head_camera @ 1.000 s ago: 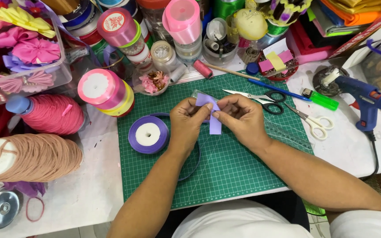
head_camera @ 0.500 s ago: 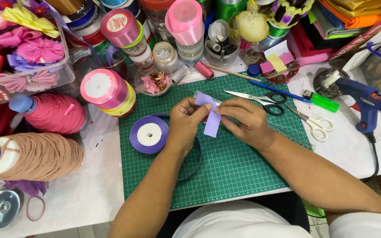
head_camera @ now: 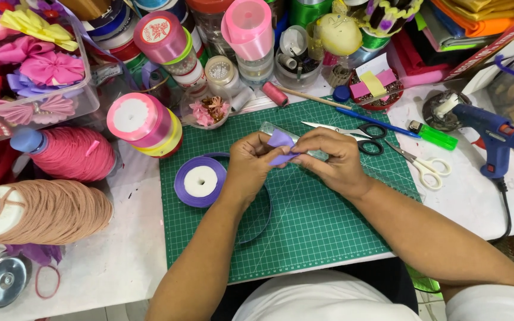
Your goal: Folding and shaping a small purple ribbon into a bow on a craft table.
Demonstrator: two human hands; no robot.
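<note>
On the cluttered desk's green cutting mat (head_camera: pixel 304 232), the left hand (head_camera: pixel 251 166) and right hand (head_camera: pixel 331 160) meet, fingers pinched on a folded purple ribbon piece (head_camera: pixel 281 142), its spool (head_camera: pixel 200 181) at nine o'clock.

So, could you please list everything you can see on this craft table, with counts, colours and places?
cutting mat: one, green, table centre
ribbon piece: one, purple, pinched between both hands
ribbon spool: one, purple, mat's left edge
ribbon rolls: two stacked, pink on yellow, left of mat
thread cones: two, pink and tan, far left
scissors: two pairs, black-handled and white-handled, right of hands
glue gun: one, blue, far right
lighter: one, green, beside scissors
left hand: one, holding ribbon piece
right hand: one, holding ribbon piece
</note>
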